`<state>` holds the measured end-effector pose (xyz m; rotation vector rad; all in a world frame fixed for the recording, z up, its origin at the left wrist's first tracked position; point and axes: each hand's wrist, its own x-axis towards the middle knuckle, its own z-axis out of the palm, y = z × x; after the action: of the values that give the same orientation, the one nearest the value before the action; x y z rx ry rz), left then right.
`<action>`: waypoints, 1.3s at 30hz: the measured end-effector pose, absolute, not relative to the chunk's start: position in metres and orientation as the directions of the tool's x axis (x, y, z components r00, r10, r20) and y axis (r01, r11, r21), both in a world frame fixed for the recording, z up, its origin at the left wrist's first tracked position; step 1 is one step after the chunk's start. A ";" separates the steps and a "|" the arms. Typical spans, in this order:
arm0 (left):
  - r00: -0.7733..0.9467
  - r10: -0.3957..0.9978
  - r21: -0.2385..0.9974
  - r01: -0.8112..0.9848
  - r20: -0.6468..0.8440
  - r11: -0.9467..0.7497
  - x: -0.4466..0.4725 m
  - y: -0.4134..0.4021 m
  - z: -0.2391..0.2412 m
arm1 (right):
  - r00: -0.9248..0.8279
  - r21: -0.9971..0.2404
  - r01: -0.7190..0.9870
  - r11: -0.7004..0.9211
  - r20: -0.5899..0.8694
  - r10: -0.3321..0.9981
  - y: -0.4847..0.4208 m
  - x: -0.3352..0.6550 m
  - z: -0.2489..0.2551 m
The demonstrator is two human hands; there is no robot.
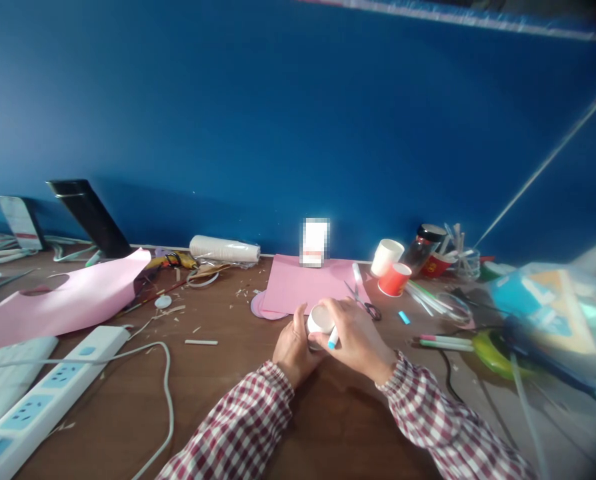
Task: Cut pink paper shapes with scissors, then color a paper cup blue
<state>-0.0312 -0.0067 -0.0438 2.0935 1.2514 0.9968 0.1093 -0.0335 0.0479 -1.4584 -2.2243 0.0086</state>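
Observation:
A small white paper cup (321, 319) is between my two hands, with its round end facing up. My left hand (298, 350) is closed around the cup's left and lower side. In the fingers of my right hand (359, 340) is a white marker with a blue end (333, 338), held close against the cup; those fingers also reach over the cup's far side. Just beyond my hands lies pink paper (303, 283) with scissors (365, 301) on its right edge. A small blue piece like a marker cap (404, 317) rests on the table to the right.
Right of the paper stand a white cup (389, 255), a red cup (395, 280) and a dark jar (425, 248). A phone-shaped screen (315, 241) leans on the wall. On the left are cut pink paper (88, 297), a power strip (58, 377) and its cable (169, 393).

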 end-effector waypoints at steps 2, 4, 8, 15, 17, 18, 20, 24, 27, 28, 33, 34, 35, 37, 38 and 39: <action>0.312 0.888 0.716 0.528 0.337 -0.457 -0.031 -0.007 -0.044 | -0.312 -0.268 0.862 0.430 0.387 0.867 -0.034 0.109 0.048; 0.319 0.883 0.708 0.529 0.344 -0.467 -0.031 -0.007 -0.045 | -0.308 -0.278 0.860 0.429 0.387 0.869 -0.034 0.108 0.049; 0.324 0.875 0.692 0.537 0.359 -0.483 -0.030 -0.007 -0.045 | -0.296 -0.300 0.852 0.429 0.399 0.868 -0.037 0.107 0.048; 0.295 0.849 0.720 0.450 0.439 -0.529 -0.031 -0.009 -0.033 | -0.255 -0.285 0.863 0.417 0.467 0.847 -0.038 0.110 0.054; 0.217 0.857 0.751 0.415 0.467 -0.514 -0.032 -0.012 -0.027 | -0.233 -0.269 0.872 0.408 0.505 0.831 -0.035 0.110 0.060; 0.183 0.860 0.763 0.402 0.476 -0.507 -0.031 -0.013 -0.025 | -0.225 -0.262 0.875 0.406 0.522 0.822 -0.034 0.110 0.063; 0.139 0.874 0.789 0.381 0.466 -0.482 -0.030 -0.015 -0.022 | -0.221 -0.250 0.880 0.405 0.540 0.812 -0.031 0.108 0.066; 0.159 0.905 0.819 0.385 0.395 -0.426 -0.029 -0.015 -0.025 | -0.237 -0.235 0.880 0.412 0.535 0.811 -0.026 0.106 0.065; 0.181 0.904 0.775 0.466 0.387 -0.426 -0.029 -0.012 -0.031 | -0.229 -0.238 0.879 0.412 0.548 0.805 -0.022 0.110 0.067; 0.189 0.900 0.750 0.500 0.393 -0.432 -0.029 -0.011 -0.033 | -0.216 -0.241 0.881 0.407 0.562 0.799 -0.021 0.112 0.070; 0.200 0.881 0.647 0.613 0.429 -0.454 -0.030 -0.009 -0.035 | -0.139 -0.239 0.896 0.374 0.649 0.748 -0.022 0.126 0.083; 0.197 0.878 0.644 0.614 0.436 -0.457 -0.029 -0.009 -0.035 | -0.138 -0.233 0.898 0.374 0.658 0.740 -0.023 0.128 0.084; 0.195 0.876 0.645 0.610 0.442 -0.461 -0.029 -0.009 -0.035 | -0.139 -0.229 0.898 0.376 0.663 0.735 -0.024 0.130 0.083; 0.187 0.874 0.655 0.596 0.450 -0.465 -0.029 -0.010 -0.036 | -0.136 -0.229 0.897 0.377 0.669 0.730 -0.027 0.134 0.079; 0.183 0.873 0.664 0.584 0.452 -0.466 -0.029 -0.010 -0.036 | -0.127 -0.233 0.898 0.373 0.674 0.728 -0.028 0.136 0.076; 0.180 0.872 0.674 0.570 0.455 -0.469 -0.029 -0.010 -0.036 | -0.112 -0.238 0.901 0.363 0.680 0.724 -0.029 0.138 0.072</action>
<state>-0.0295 -0.0104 -0.0363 2.1111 1.3644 1.1884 0.1382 -0.0290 0.0723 -1.4133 -1.8861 -0.3028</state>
